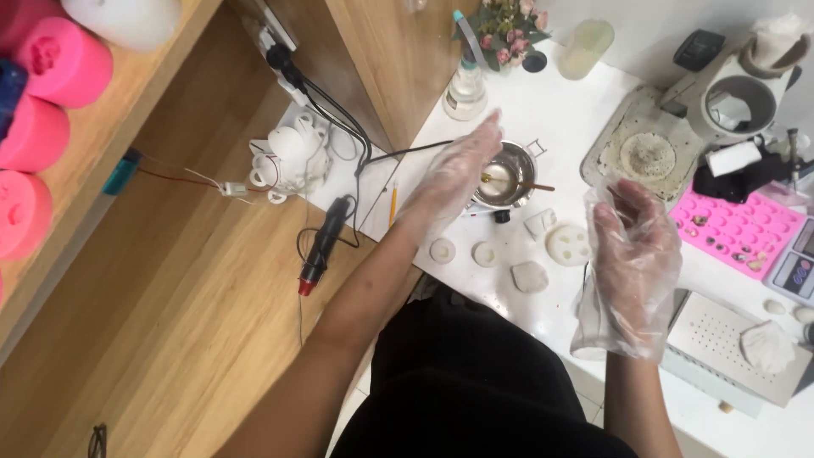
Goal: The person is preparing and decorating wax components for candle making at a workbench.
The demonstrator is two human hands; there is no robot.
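Note:
Both hands wear loose clear plastic gloves. My left hand [458, 174] reaches forward with flat fingers, right beside a small metal pot [509, 174] of pale liquid with a wooden stick [526, 184] resting in it. My right hand [632, 254] hovers above the white table [551, 110], fingers apart, holding nothing. Several small white cast pieces [530, 276] lie on the table between the hands, among them a round white mould [568, 244].
A pink silicone mould tray [738, 229] and a small scale [797, 271] sit at right, above a white perforated box [721, 335] with a shell cast. Behind are a dirty tray [644, 153], bottle [466, 89], flowers. Cables and a black tool [322, 246] lie left; pink moulds on shelf.

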